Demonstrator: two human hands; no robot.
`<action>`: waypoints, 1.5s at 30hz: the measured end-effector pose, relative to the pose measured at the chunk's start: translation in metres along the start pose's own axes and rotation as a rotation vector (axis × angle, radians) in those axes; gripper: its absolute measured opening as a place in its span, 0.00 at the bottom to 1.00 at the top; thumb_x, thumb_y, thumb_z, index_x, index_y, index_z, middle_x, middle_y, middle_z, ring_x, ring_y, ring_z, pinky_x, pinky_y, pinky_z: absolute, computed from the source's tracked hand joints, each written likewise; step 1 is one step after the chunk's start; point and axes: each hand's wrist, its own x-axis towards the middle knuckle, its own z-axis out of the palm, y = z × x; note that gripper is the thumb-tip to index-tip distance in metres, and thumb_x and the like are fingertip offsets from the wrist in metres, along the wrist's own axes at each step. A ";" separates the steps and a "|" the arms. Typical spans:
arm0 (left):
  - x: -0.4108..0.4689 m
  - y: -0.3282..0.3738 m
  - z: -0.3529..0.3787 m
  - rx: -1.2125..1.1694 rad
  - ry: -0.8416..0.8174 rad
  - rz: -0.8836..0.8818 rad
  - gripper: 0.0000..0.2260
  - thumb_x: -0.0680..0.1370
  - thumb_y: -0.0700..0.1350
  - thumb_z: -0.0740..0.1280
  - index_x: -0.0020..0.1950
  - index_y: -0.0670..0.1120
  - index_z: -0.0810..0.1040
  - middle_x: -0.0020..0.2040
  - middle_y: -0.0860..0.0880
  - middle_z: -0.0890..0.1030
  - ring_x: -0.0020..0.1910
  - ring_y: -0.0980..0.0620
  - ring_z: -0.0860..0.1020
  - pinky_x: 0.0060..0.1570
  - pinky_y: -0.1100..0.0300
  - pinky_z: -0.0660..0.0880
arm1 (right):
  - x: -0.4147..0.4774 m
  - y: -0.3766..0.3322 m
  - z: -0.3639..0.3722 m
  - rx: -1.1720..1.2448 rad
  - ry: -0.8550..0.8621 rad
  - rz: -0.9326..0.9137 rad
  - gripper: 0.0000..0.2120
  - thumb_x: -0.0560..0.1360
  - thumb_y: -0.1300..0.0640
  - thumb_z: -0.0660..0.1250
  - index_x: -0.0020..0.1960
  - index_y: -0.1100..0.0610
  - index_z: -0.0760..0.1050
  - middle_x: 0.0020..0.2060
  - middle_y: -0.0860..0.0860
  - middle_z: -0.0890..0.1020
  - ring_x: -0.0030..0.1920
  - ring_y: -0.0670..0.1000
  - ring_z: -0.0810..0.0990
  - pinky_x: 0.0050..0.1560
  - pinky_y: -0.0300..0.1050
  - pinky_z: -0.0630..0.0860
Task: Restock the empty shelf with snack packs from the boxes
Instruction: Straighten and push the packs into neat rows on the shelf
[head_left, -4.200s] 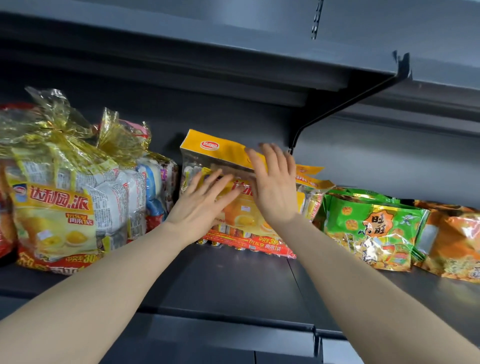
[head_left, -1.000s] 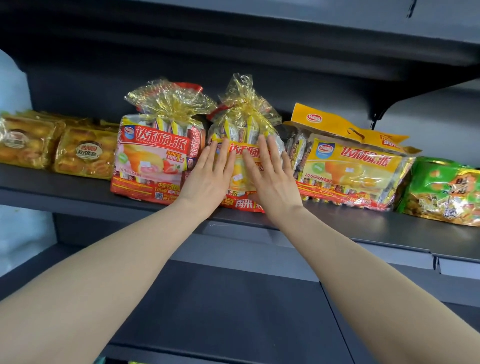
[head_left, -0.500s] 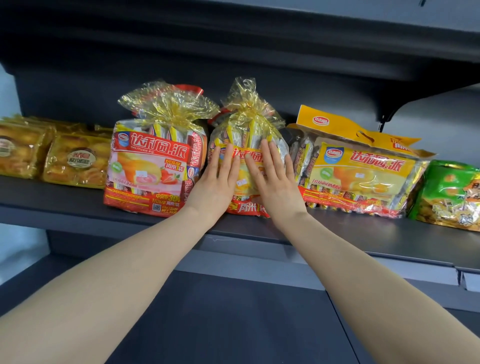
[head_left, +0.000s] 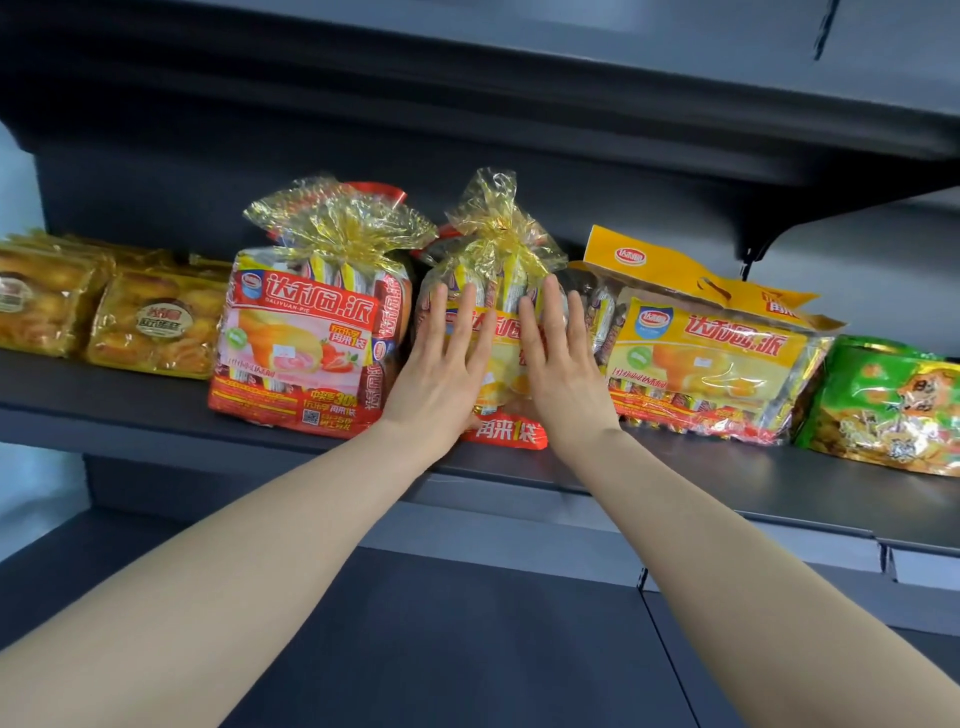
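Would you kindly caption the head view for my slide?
Left hand and right hand press a gold-tied snack pack on the shelf.

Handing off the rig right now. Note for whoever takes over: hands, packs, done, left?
Left hand and right hand: both flat, fingers straight, pressing the front of the gold-tied pack; neither grips it.
Pack stands upright on the shelf between the red pack and the yellow pack; green bag far right, bread packs far left.
Done: this row holds packs.
Left: release, fetch more; boxes not in view.

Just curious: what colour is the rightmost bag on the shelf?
The bag is mostly green, seen in the head view.
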 end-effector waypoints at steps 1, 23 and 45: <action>0.003 0.002 0.004 0.005 0.007 -0.006 0.53 0.73 0.58 0.73 0.80 0.39 0.40 0.78 0.32 0.38 0.76 0.27 0.39 0.75 0.36 0.52 | 0.001 0.001 0.002 -0.013 -0.009 0.009 0.33 0.77 0.67 0.47 0.81 0.62 0.43 0.79 0.63 0.41 0.78 0.68 0.42 0.75 0.60 0.59; -0.061 -0.064 -0.065 -0.116 0.170 0.126 0.41 0.72 0.50 0.75 0.79 0.43 0.59 0.79 0.41 0.58 0.79 0.39 0.53 0.77 0.43 0.50 | -0.025 -0.063 -0.049 -0.039 0.098 -0.076 0.36 0.74 0.69 0.62 0.79 0.63 0.55 0.78 0.65 0.57 0.78 0.67 0.53 0.74 0.64 0.60; -0.089 -0.219 0.040 -0.022 -0.004 0.140 0.48 0.79 0.54 0.68 0.77 0.44 0.31 0.77 0.35 0.32 0.78 0.35 0.37 0.75 0.49 0.57 | 0.058 -0.212 0.023 -0.172 -0.041 0.065 0.58 0.67 0.56 0.80 0.81 0.47 0.41 0.79 0.63 0.40 0.74 0.77 0.39 0.72 0.70 0.57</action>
